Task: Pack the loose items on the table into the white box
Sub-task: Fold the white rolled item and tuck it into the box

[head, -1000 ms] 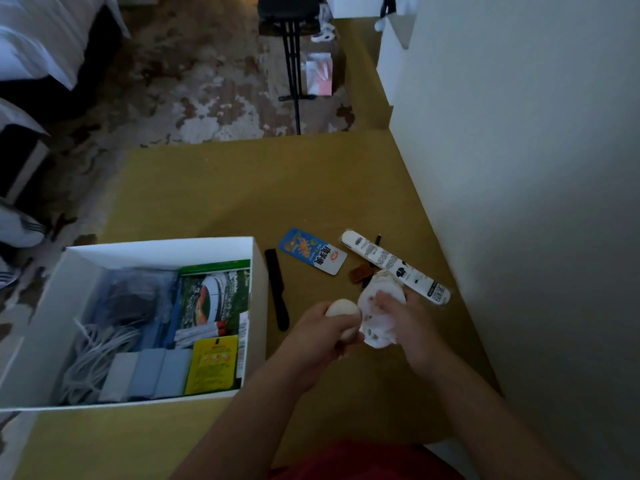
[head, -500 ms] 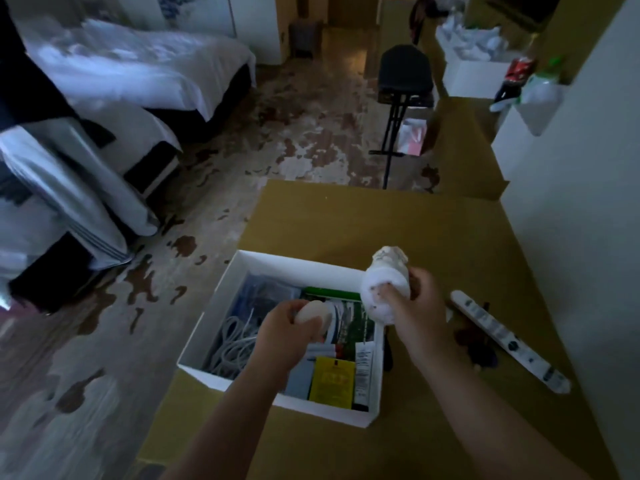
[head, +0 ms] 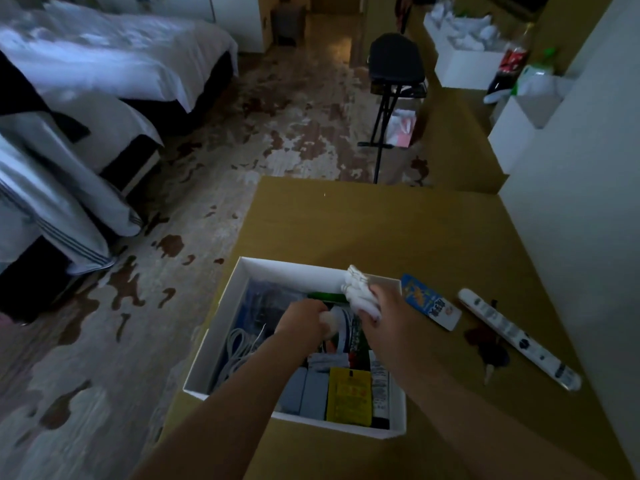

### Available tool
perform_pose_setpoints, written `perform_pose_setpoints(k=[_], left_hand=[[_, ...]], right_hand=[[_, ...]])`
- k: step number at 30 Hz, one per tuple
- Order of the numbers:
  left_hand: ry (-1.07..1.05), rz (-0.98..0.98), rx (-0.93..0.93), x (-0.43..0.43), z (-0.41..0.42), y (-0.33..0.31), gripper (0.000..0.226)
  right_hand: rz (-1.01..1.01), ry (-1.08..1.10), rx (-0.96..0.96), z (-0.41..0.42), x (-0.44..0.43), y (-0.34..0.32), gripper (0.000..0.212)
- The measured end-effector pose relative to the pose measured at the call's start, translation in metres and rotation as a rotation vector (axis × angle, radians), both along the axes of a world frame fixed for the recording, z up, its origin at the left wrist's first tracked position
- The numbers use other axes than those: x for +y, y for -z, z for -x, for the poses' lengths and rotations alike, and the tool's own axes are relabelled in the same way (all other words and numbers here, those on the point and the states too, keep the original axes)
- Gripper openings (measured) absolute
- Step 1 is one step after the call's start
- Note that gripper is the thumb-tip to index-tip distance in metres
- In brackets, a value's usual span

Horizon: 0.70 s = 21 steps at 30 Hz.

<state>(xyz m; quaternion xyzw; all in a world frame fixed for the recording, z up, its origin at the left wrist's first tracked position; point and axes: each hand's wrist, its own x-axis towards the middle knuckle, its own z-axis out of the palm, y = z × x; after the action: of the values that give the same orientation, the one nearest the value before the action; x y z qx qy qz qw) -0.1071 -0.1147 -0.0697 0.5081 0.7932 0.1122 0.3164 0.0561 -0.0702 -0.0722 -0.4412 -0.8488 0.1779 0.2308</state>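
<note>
I have both hands over the white box (head: 216, 332), which sits in the lower middle of the frame on the yellow-brown table (head: 381, 230), so what matters now is what lies straight beneath each grip. My left hand (head: 303, 322) is curled round a small pale round thing (head: 327, 323) and hangs over the middle of the box, above the green-edged pack (head: 348, 337) that lies flat inside. My right hand (head: 384, 313) clutches a crumpled white bundle (head: 358, 294) whose long axis points up and to the left in the frame, its free end level with the box's far wall near the far right corner. I judge that both loads are inside the rim's outline, so the release is a plain lowering with no sideways travel. The left hand is the nearer to the contents and should let go first. The box already holds a white cable coil (head: 239, 351), grey packs (head: 304, 389) and a yellow sachet (head: 349, 396). Loose on the table to the right are a blue packet (head: 429, 301) just beside the box and a long white tube (head: 519, 339) running diagonally towards the lower right, with a small dark item (head: 488, 344) touching it that is too dim to identify. The right hand is the nearer to all three.
</note>
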Motion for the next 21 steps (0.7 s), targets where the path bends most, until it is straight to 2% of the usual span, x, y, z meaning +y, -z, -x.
perform_pose_setpoints(k=[5, 8, 12, 14, 16, 18, 20, 21], left_hand=[[0.135, 0.11, 0.095, 0.01, 0.002, 0.021, 0.038], [0.167, 0.1, 0.129, 0.008, 0.004, 0.028, 0.035], [0.314, 0.106, 0.235, 0.009, 0.004, 0.028, 0.031], [0.269, 0.01, 0.216, 0.01, 0.002, 0.024, 0.027], [0.073, -0.145, 0.04, 0.011, 0.0, 0.018, 0.029], [-0.152, -0.2, -0.232, 0.01, -0.004, 0.007, 0.052], [-0.332, -0.16, -0.667, 0.008, -0.011, -0.001, 0.074], [-0.399, -0.145, -0.882, 0.006, -0.015, -0.003, 0.072]], right_hand=[[-0.059, 0.03, -0.042, 0.001, -0.002, -0.001, 0.033], [-0.034, 0.041, -0.03, 0.002, -0.002, -0.003, 0.034], [-0.005, 0.029, -0.02, 0.004, -0.002, -0.006, 0.034], [0.032, 0.031, -0.004, 0.004, -0.001, -0.007, 0.035], [0.118, 0.041, 0.057, 0.002, 0.0, -0.008, 0.035], [0.29, 0.086, 0.208, 0.002, -0.001, -0.013, 0.036], [0.483, 0.159, 0.386, 0.001, 0.0, -0.017, 0.036], [0.571, 0.184, 0.433, 0.0, 0.001, -0.019, 0.035]])
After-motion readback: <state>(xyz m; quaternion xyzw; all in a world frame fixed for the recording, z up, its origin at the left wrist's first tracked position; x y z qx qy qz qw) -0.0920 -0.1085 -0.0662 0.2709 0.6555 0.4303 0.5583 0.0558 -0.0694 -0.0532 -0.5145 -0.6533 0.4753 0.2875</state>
